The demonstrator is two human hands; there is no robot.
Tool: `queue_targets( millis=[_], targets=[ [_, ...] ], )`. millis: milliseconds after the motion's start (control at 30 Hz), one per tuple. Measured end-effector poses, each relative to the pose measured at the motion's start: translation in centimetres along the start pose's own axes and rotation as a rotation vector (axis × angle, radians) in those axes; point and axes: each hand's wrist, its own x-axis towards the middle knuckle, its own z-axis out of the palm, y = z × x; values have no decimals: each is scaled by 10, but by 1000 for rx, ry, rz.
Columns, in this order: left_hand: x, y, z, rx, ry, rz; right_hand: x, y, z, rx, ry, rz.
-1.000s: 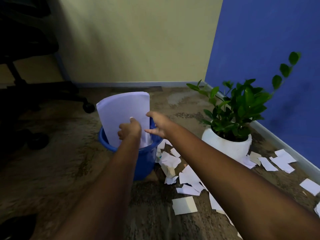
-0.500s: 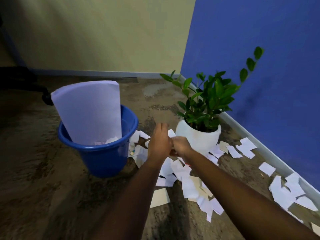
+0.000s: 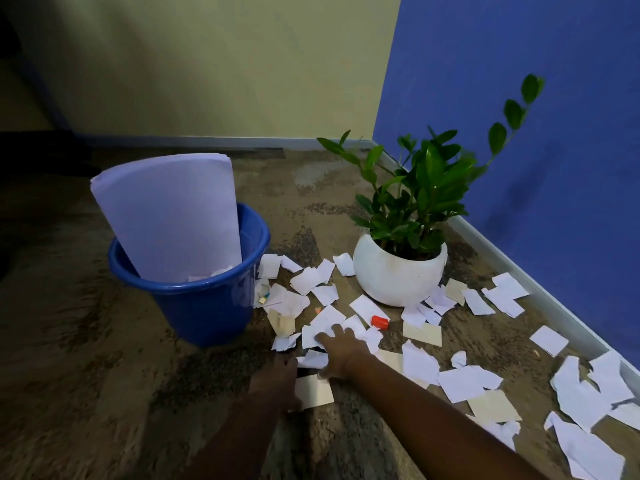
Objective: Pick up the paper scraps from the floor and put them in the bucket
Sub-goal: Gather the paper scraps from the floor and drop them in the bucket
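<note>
A blue bucket [image 3: 194, 308] stands on the floor at the left, with large white sheets [image 3: 166, 216] leaning upright inside it. Several white and cream paper scraps [image 3: 464, 379] lie scattered from the bucket's right side to the wall. My right hand [image 3: 341, 353] rests with spread fingers on a cluster of white scraps [image 3: 323, 322] just right of the bucket. My left hand [image 3: 277, 379] is low on the floor beside it. Its fingers touch the left edge of a cream scrap [image 3: 313, 391], and it holds nothing that I can see.
A leafy plant in a round white pot [image 3: 398, 275] stands among the scraps, right of the bucket. A small red object [image 3: 380, 322] lies in front of the pot. The blue wall's skirting [image 3: 540, 289] runs along the right. Bare floor lies to the left.
Both hands have left the bucket and dropped to the scraps on the floor right of it. The view has turned right, away from the chair.
</note>
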Motion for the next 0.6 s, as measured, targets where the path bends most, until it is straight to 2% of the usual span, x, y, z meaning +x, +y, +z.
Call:
queue_targets(
  millis=[200,467,600],
  targets=[
    [2,8,13,38,77,4,11,-3,16,109,71,-8],
    [9,5,8,-31,43,56,9,-1,11,-38,178,-163],
    [9,-6,1,-106,-33,94,5,6,-7,182,192,-163]
  ],
)
